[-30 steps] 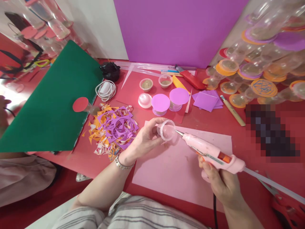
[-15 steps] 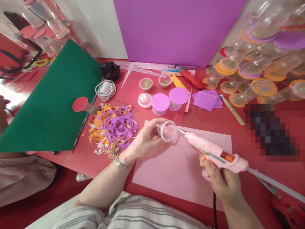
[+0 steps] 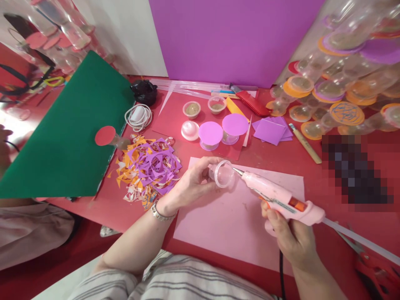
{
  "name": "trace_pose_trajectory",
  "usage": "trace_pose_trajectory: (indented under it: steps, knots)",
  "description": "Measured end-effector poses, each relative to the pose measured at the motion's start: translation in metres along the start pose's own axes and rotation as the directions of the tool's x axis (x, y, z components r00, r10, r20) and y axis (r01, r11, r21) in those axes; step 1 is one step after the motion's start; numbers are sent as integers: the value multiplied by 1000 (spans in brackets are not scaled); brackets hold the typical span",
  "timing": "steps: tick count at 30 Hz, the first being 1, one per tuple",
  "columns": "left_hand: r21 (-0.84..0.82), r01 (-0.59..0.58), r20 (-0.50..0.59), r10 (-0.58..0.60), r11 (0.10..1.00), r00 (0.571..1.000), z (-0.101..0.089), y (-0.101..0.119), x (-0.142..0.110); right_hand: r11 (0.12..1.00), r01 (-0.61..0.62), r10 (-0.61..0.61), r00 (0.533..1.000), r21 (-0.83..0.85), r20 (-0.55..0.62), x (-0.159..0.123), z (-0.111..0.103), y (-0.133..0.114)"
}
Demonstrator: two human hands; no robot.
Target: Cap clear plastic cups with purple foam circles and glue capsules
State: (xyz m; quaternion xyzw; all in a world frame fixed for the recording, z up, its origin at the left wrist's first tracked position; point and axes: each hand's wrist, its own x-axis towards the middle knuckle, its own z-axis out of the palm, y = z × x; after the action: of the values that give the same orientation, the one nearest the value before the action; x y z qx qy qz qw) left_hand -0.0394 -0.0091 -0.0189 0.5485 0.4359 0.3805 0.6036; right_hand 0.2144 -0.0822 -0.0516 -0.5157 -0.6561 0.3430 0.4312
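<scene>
A small clear plastic cup [image 3: 225,175] is held in the fingers of my left hand [image 3: 196,179], its round rim facing right. My right hand [image 3: 290,237] is wrapped round the grip of a pink glue gun [image 3: 271,191], with fingers at its orange trigger. The metal nozzle is at the cup's rim; whether it touches I cannot tell. A long glue stick [image 3: 359,237] juts from the gun's back end. Beneath both hands lies a pale pink sheet [image 3: 218,225].
Purple-topped cups [image 3: 211,134] and open cups of sand [image 3: 191,109] stand beyond my hands. Paper scraps [image 3: 153,166] pile at left, near a green board [image 3: 71,137]. Purple squares [image 3: 271,130], a wooden-handled cutter [image 3: 305,143] and red-handled scissors [image 3: 375,271] lie right. Stacked sand-filled bottles [image 3: 337,83] rise behind.
The cup in my left hand has shifted slightly to the right and turned a little. The glue gun stays almost where it was, its nozzle still at the rim.
</scene>
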Motion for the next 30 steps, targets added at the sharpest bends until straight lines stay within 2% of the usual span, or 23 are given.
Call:
trace_pose_trajectory:
  steps: [6,13,19,22,30]
  knots:
    - [-29,36,7,-36,999,999,-1,-1,-1,999,-35,35,999,3,-16,0,1,-2]
    - [-19,45,2,-44,999,999,-2,-1,-1,994,-74,73,997,77,17,1,1,-3]
    - [-137,14,-2,-15,990,1000,-1,-2,1,954,-237,237,971,185,21,4,4,-22]
    - [-200,-3,-15,0,980,1000,0,-4,1,940,-274,273,961,203,31,4,4,-25]
    - [-254,61,12,-60,965,998,0,0,0,958,-229,231,973,173,10,1,3,-16]
